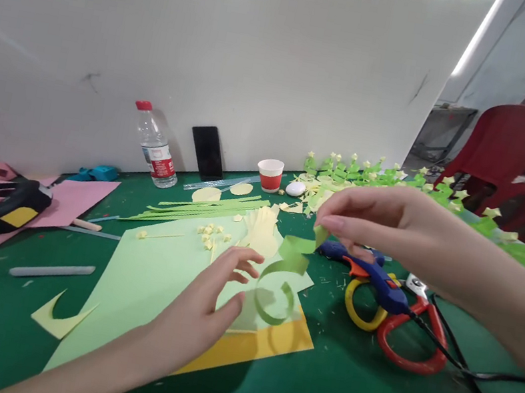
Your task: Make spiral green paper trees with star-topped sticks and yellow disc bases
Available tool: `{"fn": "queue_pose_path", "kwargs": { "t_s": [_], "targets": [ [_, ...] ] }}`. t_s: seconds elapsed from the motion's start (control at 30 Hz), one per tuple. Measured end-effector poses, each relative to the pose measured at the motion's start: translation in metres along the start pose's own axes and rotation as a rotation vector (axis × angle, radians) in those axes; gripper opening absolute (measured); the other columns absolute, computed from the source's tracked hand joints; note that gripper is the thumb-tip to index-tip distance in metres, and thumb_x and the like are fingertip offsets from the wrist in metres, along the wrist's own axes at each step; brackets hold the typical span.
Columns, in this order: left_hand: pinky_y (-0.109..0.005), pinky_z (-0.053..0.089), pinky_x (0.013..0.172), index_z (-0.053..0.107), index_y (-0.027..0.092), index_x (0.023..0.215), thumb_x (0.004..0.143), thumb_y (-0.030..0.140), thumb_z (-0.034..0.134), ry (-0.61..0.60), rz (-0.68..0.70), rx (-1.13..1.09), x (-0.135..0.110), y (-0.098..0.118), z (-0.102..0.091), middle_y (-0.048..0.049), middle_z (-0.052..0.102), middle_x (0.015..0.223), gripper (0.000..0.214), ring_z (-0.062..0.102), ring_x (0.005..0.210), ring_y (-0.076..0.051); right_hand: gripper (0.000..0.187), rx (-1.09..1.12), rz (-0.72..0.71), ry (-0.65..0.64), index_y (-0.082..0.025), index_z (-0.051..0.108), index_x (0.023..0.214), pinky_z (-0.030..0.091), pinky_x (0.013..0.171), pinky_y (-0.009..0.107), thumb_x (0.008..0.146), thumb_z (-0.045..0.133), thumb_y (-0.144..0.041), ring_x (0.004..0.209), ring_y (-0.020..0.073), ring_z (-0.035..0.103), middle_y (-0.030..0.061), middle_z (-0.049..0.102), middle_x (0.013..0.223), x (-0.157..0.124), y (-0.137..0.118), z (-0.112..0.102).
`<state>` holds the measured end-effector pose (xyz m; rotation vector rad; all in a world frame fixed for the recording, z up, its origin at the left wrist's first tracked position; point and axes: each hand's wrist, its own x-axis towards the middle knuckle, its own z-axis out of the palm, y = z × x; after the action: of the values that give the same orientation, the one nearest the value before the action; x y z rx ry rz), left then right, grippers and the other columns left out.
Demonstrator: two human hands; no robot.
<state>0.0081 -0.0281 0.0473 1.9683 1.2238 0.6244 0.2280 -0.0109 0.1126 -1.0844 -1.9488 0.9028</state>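
Observation:
My right hand pinches the top end of a curled green paper strip between thumb and fingers and holds it above the table. The strip hangs down in a spiral over a light green paper sheet, which lies on a yellow sheet. My left hand hovers just left of the spiral's lower coil, fingers slightly bent and apart, holding nothing. Small yellow paper bits and a fringed pale yellow piece lie on the green sheet.
A blue glue gun and red and yellow scissors lie right of the sheets, with a black cord. A water bottle, phone, red cup, green strips, paper flowers and a white board stand behind.

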Motion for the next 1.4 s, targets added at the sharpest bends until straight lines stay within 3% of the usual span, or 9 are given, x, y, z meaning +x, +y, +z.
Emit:
{"fn": "queue_pose_path", "kwargs": {
  "t_s": [0.17, 0.33, 0.53, 0.7, 0.83, 0.97, 1.27, 1.33, 1.4],
  "targets": [
    [-0.034, 0.038, 0.094, 0.032, 0.034, 0.125, 0.081, 0.016, 0.046, -0.201, -0.054, -0.435, -0.003, -0.005, 0.004, -0.0023, 0.050, 0.121, 0.049, 0.047, 0.112, -0.020, 0.019, 0.058, -0.002, -0.067, -0.018, 0.060, 0.066, 0.027, 0.038, 0.017, 0.077, 0.056, -0.033, 0.042, 0.0048, 0.037, -0.0051, 0.041, 0.047, 0.001, -0.003, 0.013],
    [-0.031, 0.044, 0.086, 0.041, 0.030, 0.119, 0.081, 0.028, 0.054, -0.186, -0.083, -0.614, -0.003, 0.004, 0.006, -0.0043, 0.054, 0.117, 0.041, 0.056, 0.102, -0.019, 0.017, 0.084, -0.044, -0.060, -0.019, 0.061, 0.064, 0.024, 0.035, 0.018, 0.077, 0.055, -0.029, 0.040, 0.0044, 0.034, -0.0050, 0.039, 0.045, 0.000, 0.003, 0.020],
    [-0.033, 0.044, 0.088, 0.047, 0.030, 0.116, 0.084, 0.035, 0.046, -0.094, -0.147, -0.555, 0.003, 0.001, 0.005, -0.0028, 0.055, 0.119, 0.033, 0.052, 0.110, -0.022, 0.015, 0.171, 0.057, -0.110, -0.019, 0.061, 0.065, 0.023, 0.035, 0.017, 0.076, 0.056, -0.028, 0.040, 0.0041, 0.033, -0.0053, 0.040, 0.045, 0.001, 0.008, 0.028],
    [-0.032, 0.035, 0.099, 0.054, 0.030, 0.107, 0.077, 0.013, 0.042, 0.028, -0.148, -0.484, 0.007, -0.001, -0.001, 0.0041, 0.050, 0.127, 0.037, 0.041, 0.121, -0.019, 0.013, 0.157, 0.125, -0.128, -0.019, 0.062, 0.067, 0.025, 0.037, 0.017, 0.076, 0.056, -0.025, 0.040, 0.0025, 0.033, -0.0057, 0.048, 0.050, 0.001, 0.008, 0.033],
    [-0.028, 0.039, 0.094, 0.061, 0.029, 0.098, 0.083, 0.026, 0.047, 0.052, -0.116, -0.414, 0.008, 0.004, -0.007, 0.0040, 0.059, 0.114, 0.021, 0.049, 0.111, -0.017, 0.011, 0.078, 0.140, -0.163, -0.018, 0.063, 0.071, 0.039, 0.055, 0.018, 0.077, 0.054, -0.022, 0.061, 0.0070, 0.052, -0.0024, 0.061, 0.068, 0.002, 0.009, 0.039],
    [-0.024, 0.044, 0.083, 0.065, 0.031, 0.094, 0.078, 0.037, 0.057, 0.004, -0.099, -0.354, 0.004, 0.010, -0.007, 0.0051, 0.065, 0.105, 0.019, 0.057, 0.095, -0.015, 0.016, -0.026, 0.129, -0.207, -0.016, 0.065, 0.070, 0.037, 0.052, 0.019, 0.078, 0.054, -0.026, 0.058, 0.0075, 0.049, -0.0016, 0.061, 0.065, 0.005, 0.010, 0.047],
    [-0.030, 0.047, 0.074, 0.073, 0.025, 0.072, 0.067, 0.036, 0.066, 0.063, -0.202, -0.359, 0.002, 0.010, -0.005, 0.0012, 0.072, 0.076, 0.014, 0.061, 0.074, -0.018, 0.015, 0.047, 0.084, -0.206, -0.016, 0.066, 0.071, 0.039, 0.053, 0.019, 0.077, 0.057, -0.027, 0.060, 0.0078, 0.052, -0.0012, 0.063, 0.066, 0.012, 0.002, 0.058],
    [-0.033, 0.047, 0.078, 0.074, 0.023, 0.068, 0.065, 0.037, 0.068, 0.070, -0.214, -0.371, -0.002, 0.011, 0.000, -0.0003, 0.071, 0.071, 0.016, 0.061, 0.070, -0.018, 0.016, 0.007, 0.063, -0.170, -0.015, 0.065, 0.077, 0.041, 0.058, 0.019, 0.080, 0.054, -0.026, 0.066, 0.0085, 0.055, 0.0001, 0.064, 0.074, 0.018, 0.002, 0.060],
    [-0.035, 0.040, 0.093, 0.074, 0.021, 0.065, 0.066, 0.035, 0.068, 0.035, -0.168, -0.389, -0.011, 0.013, 0.009, -0.0003, 0.072, 0.068, 0.015, 0.062, 0.072, -0.017, 0.016, -0.091, 0.032, -0.183, -0.014, 0.064, 0.079, 0.041, 0.060, 0.019, 0.081, 0.051, -0.023, 0.069, 0.0085, 0.055, 0.0008, 0.064, 0.079, 0.024, 0.006, 0.066]
  ]
}}
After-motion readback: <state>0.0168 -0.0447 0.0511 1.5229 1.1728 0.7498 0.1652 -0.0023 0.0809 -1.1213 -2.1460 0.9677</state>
